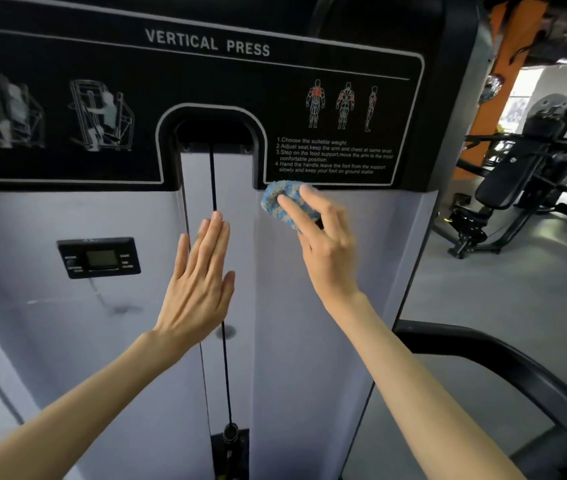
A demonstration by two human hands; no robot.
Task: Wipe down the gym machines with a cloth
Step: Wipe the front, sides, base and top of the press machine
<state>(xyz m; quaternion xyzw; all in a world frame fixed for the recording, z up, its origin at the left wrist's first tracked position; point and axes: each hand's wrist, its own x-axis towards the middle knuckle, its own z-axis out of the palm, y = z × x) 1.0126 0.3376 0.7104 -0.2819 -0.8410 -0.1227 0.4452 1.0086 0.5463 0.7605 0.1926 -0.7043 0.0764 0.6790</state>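
A grey and black Vertical Press machine (327,271) fills the view, with a black instruction panel across its top. My right hand (323,244) holds a bunched blue and grey cloth (276,197) against the grey cover, just under the panel's lower edge. The index and middle fingers lie over the cloth. My left hand (199,278) is flat with straight fingers, raised in front of the central slot where a black cable (213,181) runs down.
A small black display console (100,258) sits on the grey cover at left. A black curved bar (517,368) crosses the lower right. Other black gym machines (531,174) stand on the grey floor at right, beside an orange column (507,64).
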